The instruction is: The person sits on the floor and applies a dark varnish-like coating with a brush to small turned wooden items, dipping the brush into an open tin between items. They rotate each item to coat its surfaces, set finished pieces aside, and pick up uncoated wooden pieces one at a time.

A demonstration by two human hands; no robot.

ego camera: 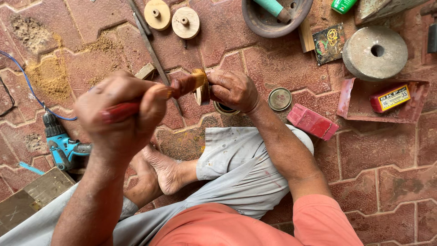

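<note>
Head view, looking straight down at a person sitting cross-legged on a red paver floor [387,182].

Left hand [120,114], centre-left of frame, fist closed round the red handle of a paintbrush [182,85]; grip tight, thumb over the handle. Brush runs right and slightly up, bristle end loaded w/ yellow-brown paint and touching the small wooden disc [201,93] at frame centre. Forearm rises from lower left, wrist bent so the bristles lie across the disc face, probably for an even coat.

Right hand [234,90], just right of centre, fingers pinched shut on the disc, holding it edge-on & upright so the face turns toward the brush. Right forearm comes up from the lower right, elbow tucked by the knee; looks like a steadying pose.

Under the right hand an open paint tin [225,108], mostly hidden, w/ its round lid [279,99] just beside it — near enough for dipping. Two more wooden discs [172,18] lie unpainted at top centre, apart from the wet work.

Other bits: blue cordless drill [61,146] at left edge, red box [312,121] right of the lid, grey stone wheel [374,52] upper right, sawdust piles [50,77] upper left.
</note>
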